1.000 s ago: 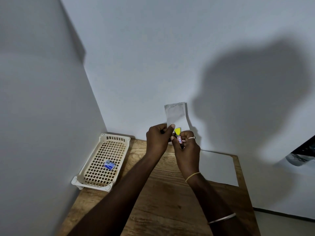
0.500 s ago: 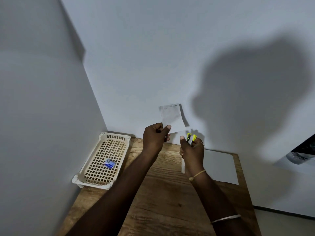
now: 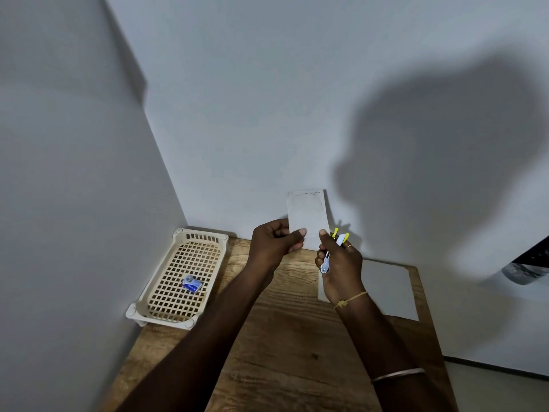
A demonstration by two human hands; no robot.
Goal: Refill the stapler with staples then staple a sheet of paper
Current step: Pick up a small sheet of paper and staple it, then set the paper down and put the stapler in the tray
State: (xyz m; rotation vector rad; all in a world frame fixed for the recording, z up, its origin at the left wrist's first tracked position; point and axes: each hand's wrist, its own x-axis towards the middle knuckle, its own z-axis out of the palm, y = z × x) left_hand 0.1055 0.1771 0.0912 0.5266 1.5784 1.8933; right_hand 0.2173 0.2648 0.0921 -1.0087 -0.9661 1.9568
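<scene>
My left hand (image 3: 274, 243) pinches the lower left edge of a small white sheet of paper (image 3: 307, 214), held upright above the wooden table (image 3: 285, 352). My right hand (image 3: 340, 267) is closed around a small stapler (image 3: 338, 240) with yellow tips sticking up past my fingers and a metal end showing below my thumb. The stapler sits just right of the paper's lower corner, apart from it. A small blue staple box (image 3: 191, 283) lies in the cream plastic basket (image 3: 154, 298) at the left.
A second white sheet (image 3: 389, 289) lies flat on the table's far right, partly under my right hand. Grey walls close in on the left and behind. A dark object (image 3: 527, 270) juts in at the right edge.
The stapler has come off the paper: a second ago it sat against the sheet's lower edge between both hands, now my right hand has drawn it right and the sheet stands straighter.
</scene>
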